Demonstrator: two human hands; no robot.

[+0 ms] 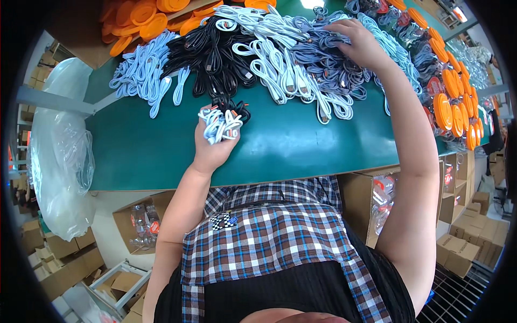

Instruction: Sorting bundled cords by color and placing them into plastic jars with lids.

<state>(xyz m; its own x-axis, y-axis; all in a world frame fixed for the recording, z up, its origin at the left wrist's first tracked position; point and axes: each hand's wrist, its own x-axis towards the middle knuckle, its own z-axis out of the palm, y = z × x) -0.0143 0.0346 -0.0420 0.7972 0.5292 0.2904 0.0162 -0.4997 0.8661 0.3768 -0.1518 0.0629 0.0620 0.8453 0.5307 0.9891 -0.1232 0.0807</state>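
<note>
the left hand [211, 152] is clamped around a bundle of white coiled cables [219, 128], held over the table [328, 148] toward 10 o'clock. black coils [231, 106] are seen at the bundle's 12 o'clock side; whether they are gripped too cannot be told. the right hand [360, 44] is stretched to 1 o'clock, its thumb and fingers apart, and is laid at the grey-blue cables [328, 59]; whether any one cable is pinched cannot be told.

light blue cables [137, 67] are heaped at 10 o'clock, black cables [210, 46] at 11, white cables [269, 59] at 12 and pale teal cables [396, 54] between 1 and 2. part of the grey-blue heap is covered by the right hand, and part of the pale teal heap is crossed by the right forearm [412, 124]. orange discs are gathered at 11 o'clock [144, 13] and between 2 and 3 [443, 111]. a clear plastic sheet [60, 156] is hung at 9 o'clock.

two hands, one held bundle, five heaps by colour, two groups of discs and one sheet are counted; single cables are too tangled to be counted.
</note>
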